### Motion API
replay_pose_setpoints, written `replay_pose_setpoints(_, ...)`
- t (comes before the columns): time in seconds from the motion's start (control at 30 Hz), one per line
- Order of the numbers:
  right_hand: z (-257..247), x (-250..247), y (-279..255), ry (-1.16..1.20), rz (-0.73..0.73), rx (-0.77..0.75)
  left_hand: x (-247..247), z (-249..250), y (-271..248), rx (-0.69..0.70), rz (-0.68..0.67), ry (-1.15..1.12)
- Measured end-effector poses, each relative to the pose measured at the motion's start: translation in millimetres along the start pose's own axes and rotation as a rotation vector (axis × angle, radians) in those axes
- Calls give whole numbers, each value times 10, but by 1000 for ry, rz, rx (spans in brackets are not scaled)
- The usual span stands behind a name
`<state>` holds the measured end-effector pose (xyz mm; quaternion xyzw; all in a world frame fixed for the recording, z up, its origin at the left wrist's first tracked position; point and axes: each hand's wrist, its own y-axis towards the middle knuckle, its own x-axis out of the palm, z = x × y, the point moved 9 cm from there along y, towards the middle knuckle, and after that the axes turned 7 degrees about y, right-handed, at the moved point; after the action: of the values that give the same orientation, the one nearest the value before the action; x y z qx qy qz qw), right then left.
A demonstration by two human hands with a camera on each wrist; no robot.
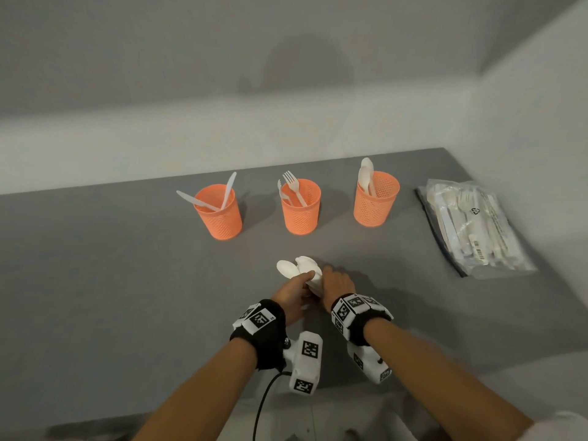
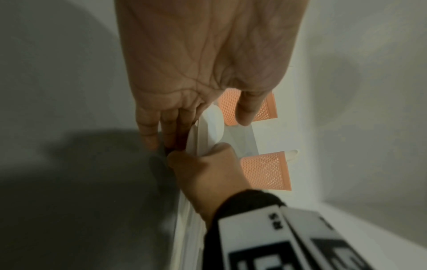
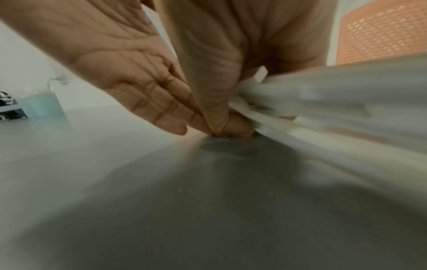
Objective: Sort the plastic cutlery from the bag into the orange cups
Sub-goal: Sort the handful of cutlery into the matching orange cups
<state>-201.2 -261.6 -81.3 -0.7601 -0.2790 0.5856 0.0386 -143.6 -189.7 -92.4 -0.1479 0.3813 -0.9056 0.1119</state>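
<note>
Several white plastic spoons (image 1: 297, 268) are pinched in a bundle by the left hand (image 1: 294, 294) and right hand (image 1: 337, 283), fingers curled round them, low over the grey table (image 1: 95, 281) before three orange cups (image 1: 300, 206); loosely held, some could slip and scatter.

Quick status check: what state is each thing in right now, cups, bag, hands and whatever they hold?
Left cup: upright, two knives inside.
Middle cup: upright, forks inside.
Right cup: upright, spoons inside.
Bag: lying flat, cutlery inside.
Spoons: bunched, held by both hands.
Left hand: gripping spoons.
Right hand: gripping spoons.
</note>
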Motion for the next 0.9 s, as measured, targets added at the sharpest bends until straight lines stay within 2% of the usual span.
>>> replay_pose_setpoints(0.1,-17,-39,-24,10,-11,-20,0,13,-11,36,3,-7)
replay_pose_setpoints(0.17,12,-96,-33,110,-31,-23,-8,49,-27,65,-8,34)
replay_pose_setpoints(0.23,44,-235,-25,293,-16,-51,-56,94,-99,87,4,43)
replay_pose_setpoints(0.33,29,-616,-35,663,87,-149,-139,72,-190,101,5,-34)
replay_pose_setpoints(0.4,-77,-890,-115,920,141,-242,-117,-1,-239,67,-27,-124)
replay_pose_setpoints(0.5,-261,-1181,-261,1133,219,-334,29,-80,-312,11,-109,-225)
replay_pose_setpoints(0.7,-503,-1242,-485,1294,317,-428,250,24,-426,-22,-231,-342)
replay_pose_setpoints(0.9,-497,-1208,-610,1381,384,-410,298,386,-530,77,-171,-403)
